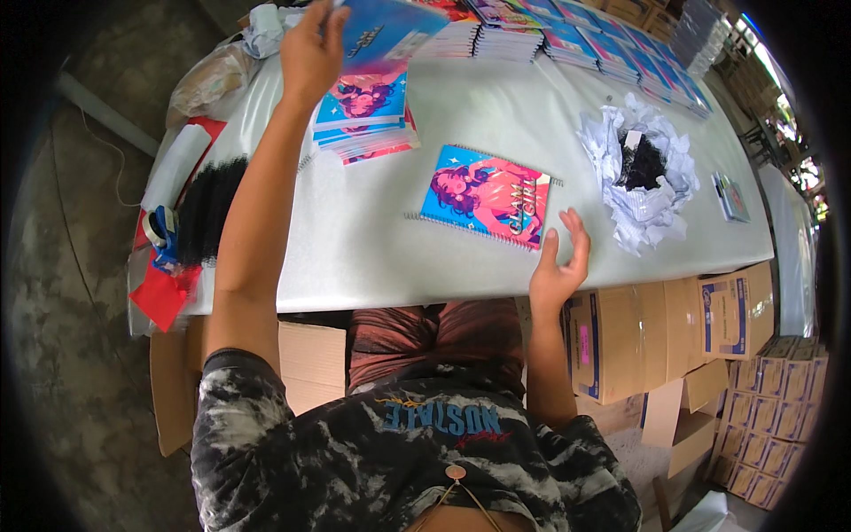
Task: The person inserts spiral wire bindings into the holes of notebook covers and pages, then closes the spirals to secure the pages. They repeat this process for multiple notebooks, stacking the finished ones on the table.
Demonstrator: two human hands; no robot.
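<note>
**Glossy blue-covered notebook [394, 34] up in L hand [312, 55], R hand [560, 262] empty**

L hand's at upper L, pinching the notebook's L end btwn thumb & fingers; cover's motion-blurred, hand partly cut off by frame edge. It overlaps a stack of blue-and-pink illustrated notebooks [362, 111]; can't tell if above or just beyond.

R hand: fingers spread, nothing gripped, by the lower R corner of a pile of pink-and-blue spiral-bound notebooks [487, 195], lying flat approx. mid-table; coils on 2 opposite edges, so min. 2 books. Can't tell if thumb touches.

All on a long table w/ glossy white cover [372, 257]. R side: crumpled white paper nest [612, 213] w/ curly black bundle [643, 170] inside. L edge: bristly black bundle [208, 208]. Far side: rows of blue-and-pink notebook stacks [612, 50]. Below, on R: brown cardboard boxes [638, 341].
</note>
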